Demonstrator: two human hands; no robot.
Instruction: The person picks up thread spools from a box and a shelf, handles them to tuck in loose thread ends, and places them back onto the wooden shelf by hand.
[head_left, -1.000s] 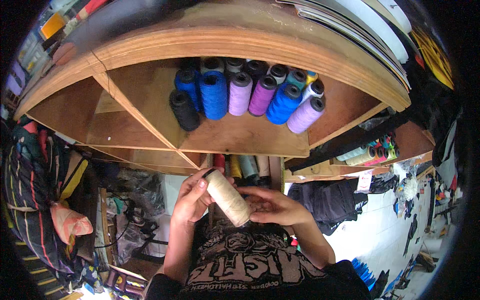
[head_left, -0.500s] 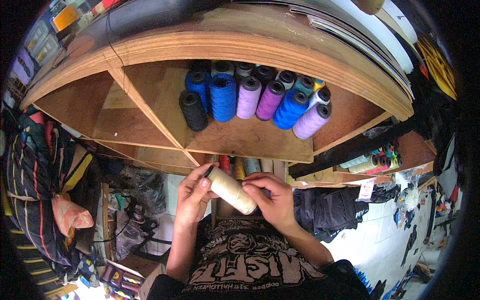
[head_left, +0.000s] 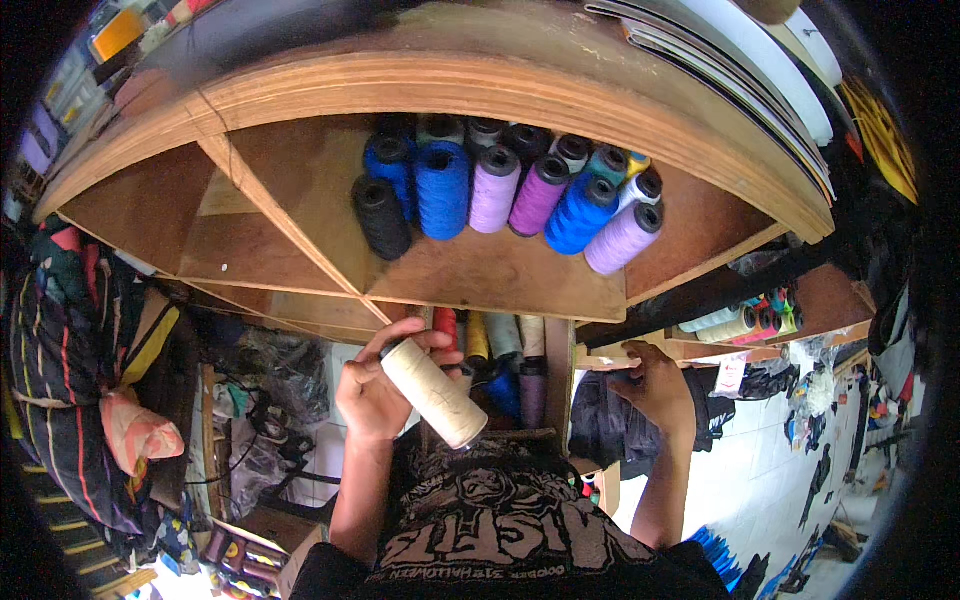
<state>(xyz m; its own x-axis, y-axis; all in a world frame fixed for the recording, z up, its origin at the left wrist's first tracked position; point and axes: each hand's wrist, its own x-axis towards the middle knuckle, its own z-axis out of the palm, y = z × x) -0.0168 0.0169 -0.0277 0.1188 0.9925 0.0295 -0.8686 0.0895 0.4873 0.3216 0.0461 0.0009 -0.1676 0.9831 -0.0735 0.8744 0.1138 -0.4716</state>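
Cream cylindrical thread spool (head_left: 433,393), tilted, before a brown wooden shelf (head_left: 450,75).
The bare left hand (head_left: 375,400) pinches the spool; the bare right hand (head_left: 658,395), grip loosely spread, hovers near the shelf's lower right.

The single view looks down from the wearer's head, through the left of two side-by-side fisheye cameras. The wooden shelf (head_left: 480,75) sits close ahead, spanning most of the view's width (its long edge bows like a barrel hoop). Below the shelf come the left hand (head_left: 378,393), right hand (head_left: 660,393) and the wearer's shirt (head_left: 500,520).
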